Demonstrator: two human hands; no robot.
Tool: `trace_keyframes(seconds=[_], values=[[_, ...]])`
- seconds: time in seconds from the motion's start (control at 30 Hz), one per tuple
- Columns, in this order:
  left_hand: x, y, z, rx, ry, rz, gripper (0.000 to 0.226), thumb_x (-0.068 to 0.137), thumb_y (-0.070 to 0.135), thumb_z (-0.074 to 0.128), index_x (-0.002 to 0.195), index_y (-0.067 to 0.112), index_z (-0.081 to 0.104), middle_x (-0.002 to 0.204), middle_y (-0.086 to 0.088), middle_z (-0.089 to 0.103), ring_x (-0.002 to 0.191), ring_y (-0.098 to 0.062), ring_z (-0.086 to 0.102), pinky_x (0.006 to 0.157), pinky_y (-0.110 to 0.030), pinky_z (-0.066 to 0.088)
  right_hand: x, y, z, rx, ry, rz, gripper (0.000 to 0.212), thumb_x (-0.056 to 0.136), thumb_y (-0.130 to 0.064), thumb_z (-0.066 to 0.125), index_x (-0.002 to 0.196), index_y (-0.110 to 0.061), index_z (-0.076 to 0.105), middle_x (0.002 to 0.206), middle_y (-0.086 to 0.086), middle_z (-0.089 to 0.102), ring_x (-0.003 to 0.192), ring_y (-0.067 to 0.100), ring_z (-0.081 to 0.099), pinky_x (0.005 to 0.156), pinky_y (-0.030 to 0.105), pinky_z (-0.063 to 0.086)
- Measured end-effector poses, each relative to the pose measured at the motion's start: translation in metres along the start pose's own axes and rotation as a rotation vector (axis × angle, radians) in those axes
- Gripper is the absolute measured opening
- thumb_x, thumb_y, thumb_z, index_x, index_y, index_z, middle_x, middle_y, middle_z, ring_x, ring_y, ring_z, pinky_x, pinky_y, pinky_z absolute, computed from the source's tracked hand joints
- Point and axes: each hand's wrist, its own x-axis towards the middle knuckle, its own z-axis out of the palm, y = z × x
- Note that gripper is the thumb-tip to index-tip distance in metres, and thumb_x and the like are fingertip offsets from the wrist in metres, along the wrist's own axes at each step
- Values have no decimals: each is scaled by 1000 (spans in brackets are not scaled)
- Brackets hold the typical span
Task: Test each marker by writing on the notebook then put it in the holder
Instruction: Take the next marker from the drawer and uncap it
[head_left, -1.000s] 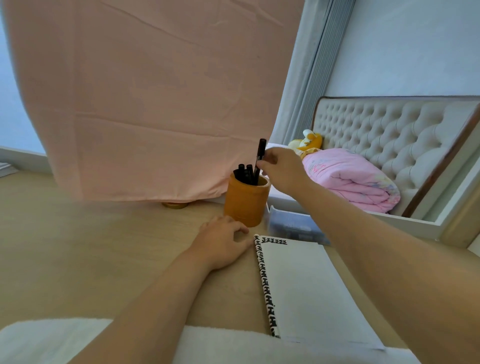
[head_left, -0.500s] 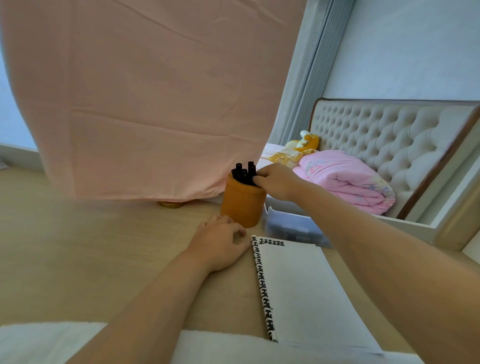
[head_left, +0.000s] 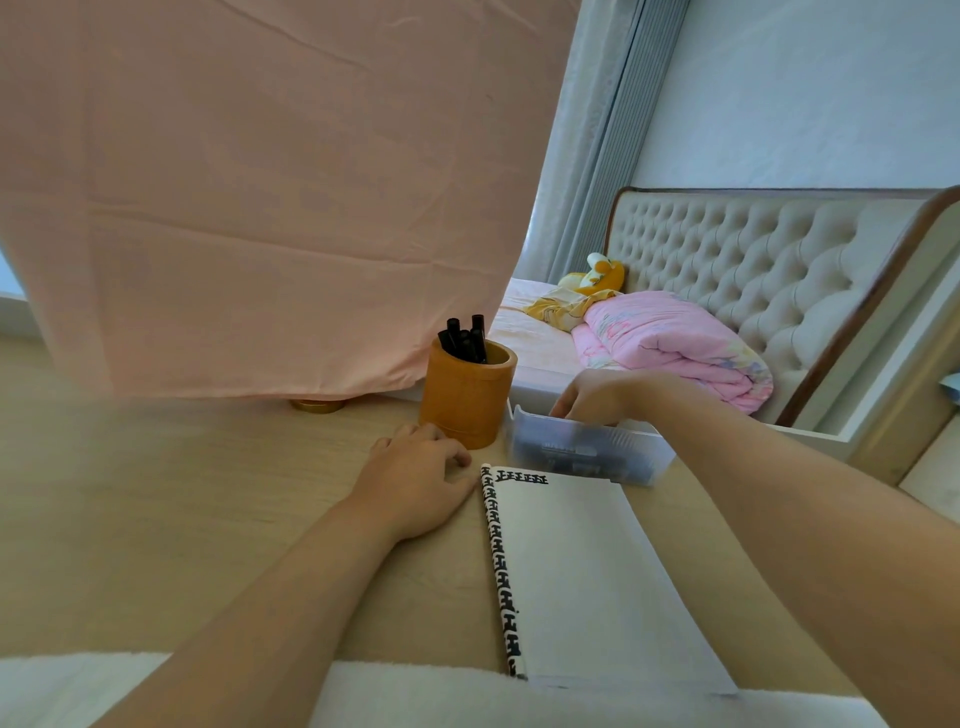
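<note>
Pink cloth (head_left: 260, 208): hangs left of and behind the holder, its lower hem reaching the table (head_left: 156, 519). A small gold-coloured round object (head_left: 317, 405) shows under the hem, left of the holder.

Left hand (head_left: 415, 478): rests palm down on the table just in front of the holder and slightly left of it. Fingers loosely curled, grasping nothing. Fingertips lie close to the holder's base; contact cannot be confirmed.

Holder (head_left: 467, 405): an orange-brown cylinder, upright on the table, open at the top. It contains several black markers (head_left: 465, 340), capped ends up, leaning toward its left rim. Exact count not readable.

Notebook (head_left: 576, 571): lies flat in front of the holder and to its right, open on a white page. A black-and-white patterned band runs down its left edge. A short row of black marks sits at the page's top left corner, the part nearest the holder.

Clear box (head_left: 582, 452): translucent plastic, immediately right of the holder. Dark shapes show blurred through its wall; not identifiable.

Right hand (head_left: 597, 397): right of the holder, reaching down into the clear box. Its fingertips are hidden behind the box wall; whether they grasp anything cannot be told.

Bed (head_left: 535, 343): behind and right of the holder, with a pink quilt (head_left: 670, 343), a yellow plush toy (head_left: 597, 273) and a tufted headboard (head_left: 753, 260).
</note>
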Motion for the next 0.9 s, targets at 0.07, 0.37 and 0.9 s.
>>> trace_keyframes(seconds=[0.07, 0.37, 0.9], values=[[0, 0, 0, 2, 2, 3, 36, 92, 59, 48, 119, 40, 61, 130, 11, 51, 124, -12, 38, 104, -37, 33, 4, -1, 0, -25, -17, 13, 34, 96, -15, 64, 129, -23, 65, 120, 1, 59, 108, 18, 55, 75, 21, 53], [1, -1, 1, -1, 13, 2, 32, 92, 56, 50, 118, 40, 61, 129, 12, 51, 123, -11, 38, 104, -38, 33, 9, 4, 6, -65, 120, -102, 21, 98, -16, 60, 114, -22, 72, 109, -2, 66, 97, 16, 59, 80, 22, 55], [-7, 35, -11, -161, 440, 238, 36, 92, 32, 62, 128, 31, 53, 117, 15, 56, 101, 2, 47, 77, -12, 39, -78, 20, 53, 315, 593, -420, 19, 92, -16, 63, 104, -25, 75, 91, -13, 63, 81, 2, 57, 69, 8, 38]])
